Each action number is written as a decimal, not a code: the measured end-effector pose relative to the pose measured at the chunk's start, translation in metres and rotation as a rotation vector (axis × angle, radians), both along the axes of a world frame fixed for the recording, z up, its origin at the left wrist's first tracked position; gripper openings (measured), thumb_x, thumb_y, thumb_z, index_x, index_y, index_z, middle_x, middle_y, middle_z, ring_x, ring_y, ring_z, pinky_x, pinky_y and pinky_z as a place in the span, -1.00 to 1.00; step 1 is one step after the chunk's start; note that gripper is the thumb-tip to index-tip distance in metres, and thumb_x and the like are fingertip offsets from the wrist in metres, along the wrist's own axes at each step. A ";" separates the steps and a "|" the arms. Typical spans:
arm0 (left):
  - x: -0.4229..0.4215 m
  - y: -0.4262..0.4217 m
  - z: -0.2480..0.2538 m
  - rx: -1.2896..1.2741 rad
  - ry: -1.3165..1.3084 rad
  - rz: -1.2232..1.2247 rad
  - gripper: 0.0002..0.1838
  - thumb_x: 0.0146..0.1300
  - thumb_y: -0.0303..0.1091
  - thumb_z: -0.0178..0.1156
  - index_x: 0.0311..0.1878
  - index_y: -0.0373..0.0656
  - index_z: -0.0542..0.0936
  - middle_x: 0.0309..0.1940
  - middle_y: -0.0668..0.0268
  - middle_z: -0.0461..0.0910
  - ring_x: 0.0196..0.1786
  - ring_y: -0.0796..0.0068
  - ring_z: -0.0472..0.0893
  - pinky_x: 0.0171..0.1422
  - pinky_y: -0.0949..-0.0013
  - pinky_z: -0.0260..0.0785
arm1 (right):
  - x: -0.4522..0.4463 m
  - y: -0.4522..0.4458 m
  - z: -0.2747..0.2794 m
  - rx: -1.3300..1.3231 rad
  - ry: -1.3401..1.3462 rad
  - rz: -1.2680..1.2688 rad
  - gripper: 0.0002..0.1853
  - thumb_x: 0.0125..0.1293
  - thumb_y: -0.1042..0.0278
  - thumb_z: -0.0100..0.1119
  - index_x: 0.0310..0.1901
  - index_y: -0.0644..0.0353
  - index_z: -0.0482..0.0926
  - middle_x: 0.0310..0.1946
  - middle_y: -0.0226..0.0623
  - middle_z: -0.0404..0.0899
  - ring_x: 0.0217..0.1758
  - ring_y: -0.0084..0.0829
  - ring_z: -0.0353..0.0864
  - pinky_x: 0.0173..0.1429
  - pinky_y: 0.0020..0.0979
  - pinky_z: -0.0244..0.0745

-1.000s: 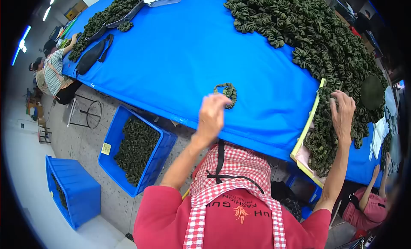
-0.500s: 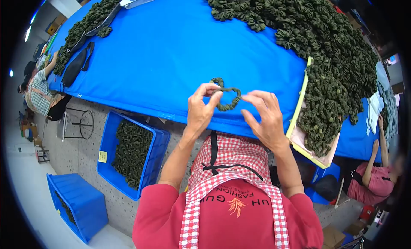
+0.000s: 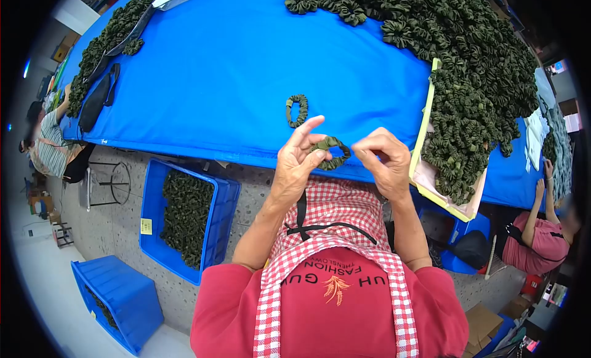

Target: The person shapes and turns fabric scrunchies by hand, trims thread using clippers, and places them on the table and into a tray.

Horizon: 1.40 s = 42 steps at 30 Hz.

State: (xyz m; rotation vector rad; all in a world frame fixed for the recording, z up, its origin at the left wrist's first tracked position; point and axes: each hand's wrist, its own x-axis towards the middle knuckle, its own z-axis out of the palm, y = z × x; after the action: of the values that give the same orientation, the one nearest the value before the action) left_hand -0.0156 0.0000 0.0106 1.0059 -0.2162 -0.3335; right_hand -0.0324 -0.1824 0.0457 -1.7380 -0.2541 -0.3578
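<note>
A dark green scrunchie (image 3: 333, 163) is pinched between the thumb and fingers of my left hand (image 3: 293, 170), with the index finger sticking out. Just right of its loop, my right hand (image 3: 389, 164) is closed, thumb and forefinger pressed together. Whether a thread or anything else sits in that pinch is too small to tell. Another green scrunchie (image 3: 298, 111) lies flat on the blue tablecloth (image 3: 234, 81), beyond my left fingertips.
Green scrunchies (image 3: 455, 56) are heaped at the right, partly inside a yellow-edged tray (image 3: 429, 112). Blue crates (image 3: 225, 216) with green pieces stand on the floor at left. A black pouch (image 3: 95, 109) lies on the table. One co-worker (image 3: 52, 143) is at left, another (image 3: 538, 235) at right.
My left hand has turned, its index finger now raised. My right fingers have gone from spread to pinched. The other scrunchie, previously behind my left fingers, now shows fully. The view has shifted slightly.
</note>
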 end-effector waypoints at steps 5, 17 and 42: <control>0.000 0.010 -0.002 0.025 0.014 0.050 -0.38 0.21 -0.59 0.17 0.36 -0.20 0.28 0.07 0.19 0.47 -0.06 0.48 0.55 0.09 0.48 0.44 | -0.011 -0.026 -0.004 -0.022 -0.207 0.658 -0.80 -0.06 0.64 0.34 -0.35 0.18 0.68 -0.44 -0.43 0.48 -0.48 -0.55 0.35 -0.38 -0.54 0.28; -0.013 0.005 0.001 -0.033 0.023 -0.007 -0.41 0.20 -0.60 0.15 0.32 -0.21 0.31 -0.03 0.20 0.54 -0.03 0.52 0.53 0.09 0.55 0.36 | -0.014 0.015 -0.002 -0.352 -0.355 0.114 -0.86 -0.15 0.65 0.32 -0.50 0.18 0.63 -0.43 -0.41 0.45 -0.41 -0.50 0.36 -0.33 -0.51 0.30; 0.002 0.022 0.005 -0.219 0.203 -0.096 -0.45 0.16 -0.60 0.17 0.26 -0.21 0.36 -0.12 0.18 0.56 -0.09 0.49 0.54 0.07 0.52 0.34 | -0.003 0.024 0.008 -0.178 0.208 0.107 -0.82 0.04 0.59 0.23 -0.27 0.22 0.53 -0.34 -0.36 0.54 -0.32 -0.47 0.45 -0.14 -0.49 0.36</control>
State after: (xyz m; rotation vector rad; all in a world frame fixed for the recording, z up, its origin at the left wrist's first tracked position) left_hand -0.0137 0.0225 0.0153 0.7417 -0.1141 -0.4858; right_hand -0.0353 -0.1583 0.0536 -1.9118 -0.2324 -0.0767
